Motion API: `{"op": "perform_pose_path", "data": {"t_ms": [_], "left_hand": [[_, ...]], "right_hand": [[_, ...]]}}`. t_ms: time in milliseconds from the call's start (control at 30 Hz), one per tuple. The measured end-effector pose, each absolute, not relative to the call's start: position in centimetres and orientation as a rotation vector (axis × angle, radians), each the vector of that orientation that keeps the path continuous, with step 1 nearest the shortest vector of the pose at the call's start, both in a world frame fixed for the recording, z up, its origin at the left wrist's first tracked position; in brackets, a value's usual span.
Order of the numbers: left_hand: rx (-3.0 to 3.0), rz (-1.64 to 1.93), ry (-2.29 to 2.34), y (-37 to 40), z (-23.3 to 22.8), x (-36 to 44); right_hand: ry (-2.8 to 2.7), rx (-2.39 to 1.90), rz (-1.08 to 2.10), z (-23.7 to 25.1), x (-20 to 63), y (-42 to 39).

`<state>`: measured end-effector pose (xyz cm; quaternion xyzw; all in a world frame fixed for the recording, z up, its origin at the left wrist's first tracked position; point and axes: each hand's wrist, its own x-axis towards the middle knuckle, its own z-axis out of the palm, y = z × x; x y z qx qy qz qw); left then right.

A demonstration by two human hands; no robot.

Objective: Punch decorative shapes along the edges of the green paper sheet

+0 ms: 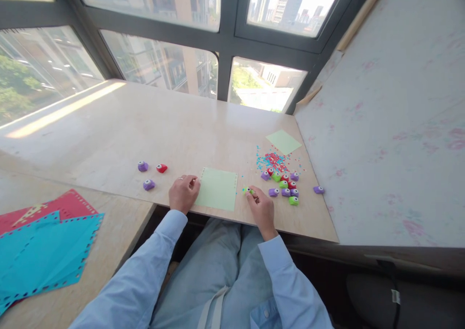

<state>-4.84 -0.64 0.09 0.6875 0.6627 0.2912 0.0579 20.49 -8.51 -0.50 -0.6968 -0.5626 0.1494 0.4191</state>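
A light green paper sheet with punched holes along its edges lies on the wooden table in front of me. My left hand rests on the sheet's left edge, fingers curled, pinning it down. My right hand grips a small green paper punch just off the sheet's right edge. A cluster of purple, green and red punches sits to the right of that hand.
Two purple punches and a red one lie to the left. Confetti and a second green sheet lie beyond the cluster. Punched blue sheets and red sheets rest at lower left. A wall bounds the right.
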Motion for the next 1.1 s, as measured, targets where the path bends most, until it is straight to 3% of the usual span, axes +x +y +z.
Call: {"op": "perform_pose_path", "data": {"t_ms": [167,367,500,833,1100], "left_hand": [[2.212,0.908,1.905,-1.0,0.3,-5.0],[2.586,0.776,1.402,-1.2,0.4,-5.5],[2.582,0.723,1.509,-0.9,-0.3,-5.3],[2.432,0.899,1.709,-0.5,-0.9,-5.3],[2.383,0.912,1.734,-0.8,-0.7,-5.2]], "right_hand": [[-1.438,-1.685,0.277,-0.5,20.5,-8.6],[-1.410,-1.669,0.191,-0.6,20.1,-9.2],[-1.329,-1.589,0.248,-0.8,20.2,-9.3],[-0.883,-1.372,0.650,-1.0,20.9,-9.1],[-0.726,-1.045,1.297,-0.3,18.3,-7.3]]}}
